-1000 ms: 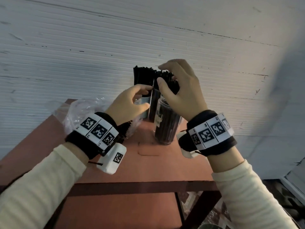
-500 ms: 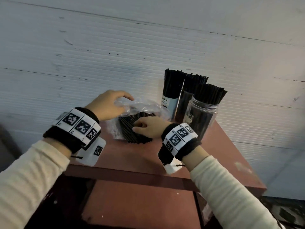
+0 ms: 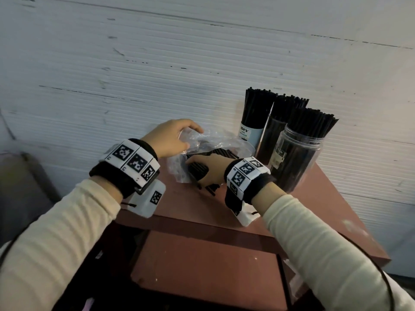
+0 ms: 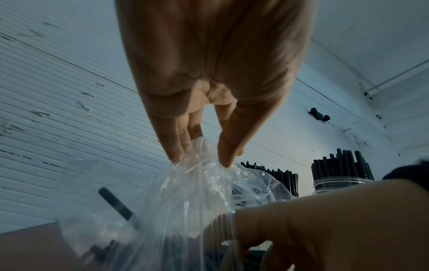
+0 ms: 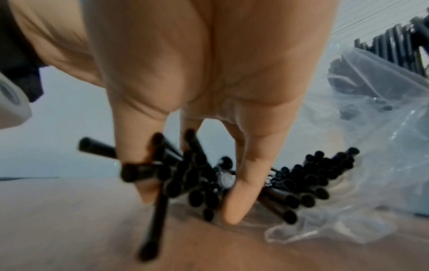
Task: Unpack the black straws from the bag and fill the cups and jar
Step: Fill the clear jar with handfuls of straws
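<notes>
Reddish tabletop [image 3: 280,212] under my wrists, white ribbed wall [image 3: 157,63] beyond. Nearest, my right hand [image 3: 207,169] closes thumb and fingers round a clump of black straws [image 5: 308,176] at the mouth of the clear bag [image 3: 215,142] — a few splay crosswise. My left hand [image 3: 170,140] pinches the bag's bunched plastic, holding it up. Farther back the cups [image 3: 252,129] and jar [image 3: 298,158] already bristle with straws. Next, I think: draw this clump clear and align it before dropping it in.
</notes>
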